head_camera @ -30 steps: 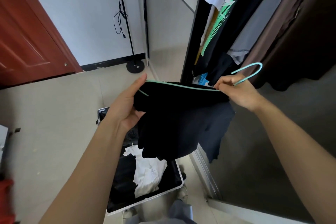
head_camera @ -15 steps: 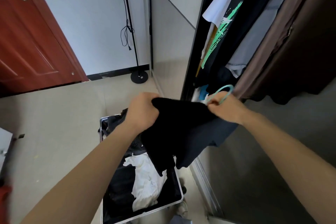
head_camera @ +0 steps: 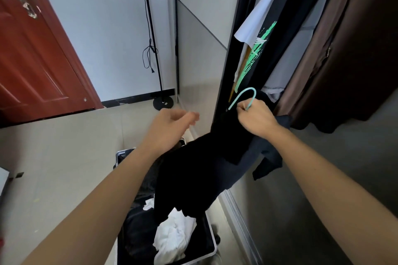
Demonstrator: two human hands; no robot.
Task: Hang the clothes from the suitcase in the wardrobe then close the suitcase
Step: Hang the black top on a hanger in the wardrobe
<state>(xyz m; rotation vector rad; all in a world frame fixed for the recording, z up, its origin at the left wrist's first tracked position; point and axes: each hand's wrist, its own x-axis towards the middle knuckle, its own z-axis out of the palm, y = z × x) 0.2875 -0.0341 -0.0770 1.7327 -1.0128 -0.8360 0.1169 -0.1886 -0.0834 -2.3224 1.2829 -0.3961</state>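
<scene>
Gripping the hanger (head_camera: pixel 251 88) at its neck with the right hand (head_camera: pixel 256 118), fingers curled tight round the wire, hook standing up and leaning toward the wardrobe (head_camera: pixel 228 71) opening. Draped under that fist, the black garment (head_camera: pixel 193 174), long axis running down and left, tail dangling over the open suitcase (head_camera: pixel 213 247) and its white garment (head_camera: pixel 174 236). Nothing in the left hand (head_camera: pixel 172 122): loose, fingers apart, blurred, just left of the black garment's top and seemingly clear of it. Right hand far nearer the wardrobe, at the dark front edge of its frame. Rail out of view above; probably calls for lifting up and right, into the gap beside the hung clothes (head_camera: pixel 265 34). Tight there: little free room between those clothes and the frame edge. Open floor on the left. More left to hang; suitcase not yet closed.
</scene>
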